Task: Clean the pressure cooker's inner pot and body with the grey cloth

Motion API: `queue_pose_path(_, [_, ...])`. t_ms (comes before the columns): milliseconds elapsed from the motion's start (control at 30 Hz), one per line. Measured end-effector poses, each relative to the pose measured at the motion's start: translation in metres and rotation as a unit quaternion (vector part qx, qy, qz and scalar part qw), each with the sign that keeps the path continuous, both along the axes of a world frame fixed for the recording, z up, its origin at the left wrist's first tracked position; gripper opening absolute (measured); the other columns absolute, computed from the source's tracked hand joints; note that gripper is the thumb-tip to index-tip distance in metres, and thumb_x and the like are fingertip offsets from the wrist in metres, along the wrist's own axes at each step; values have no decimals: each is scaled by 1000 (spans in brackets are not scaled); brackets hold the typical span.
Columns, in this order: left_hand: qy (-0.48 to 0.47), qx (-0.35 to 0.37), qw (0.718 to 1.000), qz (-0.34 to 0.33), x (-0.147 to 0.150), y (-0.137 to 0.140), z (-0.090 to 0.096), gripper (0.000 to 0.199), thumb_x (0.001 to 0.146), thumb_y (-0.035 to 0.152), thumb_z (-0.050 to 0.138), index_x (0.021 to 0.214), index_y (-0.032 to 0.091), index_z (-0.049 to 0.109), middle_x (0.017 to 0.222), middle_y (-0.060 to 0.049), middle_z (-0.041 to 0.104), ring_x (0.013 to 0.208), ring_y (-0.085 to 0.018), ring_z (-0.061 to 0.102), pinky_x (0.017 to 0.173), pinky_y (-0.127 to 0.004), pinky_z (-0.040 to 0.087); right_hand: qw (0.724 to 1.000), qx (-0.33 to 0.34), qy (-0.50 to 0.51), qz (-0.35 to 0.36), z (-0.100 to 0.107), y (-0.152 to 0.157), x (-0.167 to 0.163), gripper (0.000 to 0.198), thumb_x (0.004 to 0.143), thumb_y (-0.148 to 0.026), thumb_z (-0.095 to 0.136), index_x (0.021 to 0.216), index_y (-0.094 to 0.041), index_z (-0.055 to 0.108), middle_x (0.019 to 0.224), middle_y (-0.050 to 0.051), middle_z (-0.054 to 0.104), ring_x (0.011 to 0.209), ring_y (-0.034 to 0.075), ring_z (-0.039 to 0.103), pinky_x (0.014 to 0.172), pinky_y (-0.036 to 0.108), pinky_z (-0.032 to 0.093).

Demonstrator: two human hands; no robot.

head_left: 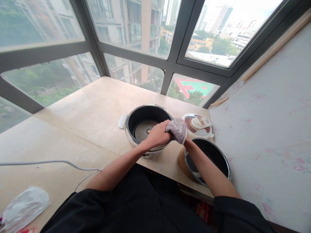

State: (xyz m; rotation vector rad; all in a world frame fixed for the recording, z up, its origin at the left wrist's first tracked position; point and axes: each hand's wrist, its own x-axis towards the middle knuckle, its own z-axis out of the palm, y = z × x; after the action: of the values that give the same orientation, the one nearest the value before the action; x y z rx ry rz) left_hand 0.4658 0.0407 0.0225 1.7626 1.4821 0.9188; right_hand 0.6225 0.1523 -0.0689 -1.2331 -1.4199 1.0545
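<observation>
Any lettering on the one round lid (199,123) is too small for me to read, and so are the marks low on the front of the cooker (149,113). I count one cooker, its dark inside bare to a pale metal base, with a white handle (121,121) sticking out on its left. One cloth (178,130), purplish grey and patterned, is bunched at the cooker's right rim, between the person's two hands. The left hand (159,134) has its fingers curled closed on the cloth's edge. The right hand (186,141) is mostly behind the cloth (I cannot tell how its fingers stand). One black-lined pot (215,153), tan outside, sits at the table edge beneath the right forearm, with the lid lying just behind it by the flowered wall (262,136). On the left of the pale table (82,106) are a light cord (53,161) and one crumpled plastic bag (25,207).
</observation>
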Motion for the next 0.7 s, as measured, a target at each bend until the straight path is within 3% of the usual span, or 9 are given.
queue_pose_path(167, [35, 47, 995, -83, -30, -25, 4, 11, 78, 21, 52, 85, 19, 59, 86, -1, 68, 80, -17, 61, 73, -26, 44, 999, -18, -15, -29, 4, -3, -6, 26, 77, -39, 53, 81, -18, 69, 93, 8, 72, 94, 25, 61, 91, 39, 44])
queue_pose_path(333, [85, 125, 980, -126, -64, -50, 4, 26, 76, 21, 57, 100, 20, 66, 101, -4, 72, 96, -21, 64, 89, -31, 40, 999, -23, 0, -45, 7, -5, -8, 31, 71, -45, 56, 78, -18, 70, 91, 6, 73, 92, 24, 63, 92, 37, 45])
queue_pose_path(500, [94, 218, 968, -82, -94, -62, -11, 32, 80, 19, 59, 112, 21, 63, 111, -6, 71, 107, -23, 64, 97, -37, 38, 999, -19, -1, -44, 6, -5, -8, 31, 70, -46, 58, 78, -18, 71, 90, 6, 73, 93, 24, 63, 91, 35, 44])
queue_pose_path(700, [60, 351, 934, 16, -123, -48, -37, 27, 87, 19, 59, 114, 20, 62, 111, -10, 71, 106, -24, 65, 94, -39, 45, 999, -15, -4, -44, 3, -5, -8, 32, 71, -46, 58, 80, -19, 73, 93, 6, 73, 97, 25, 63, 94, 35, 44])
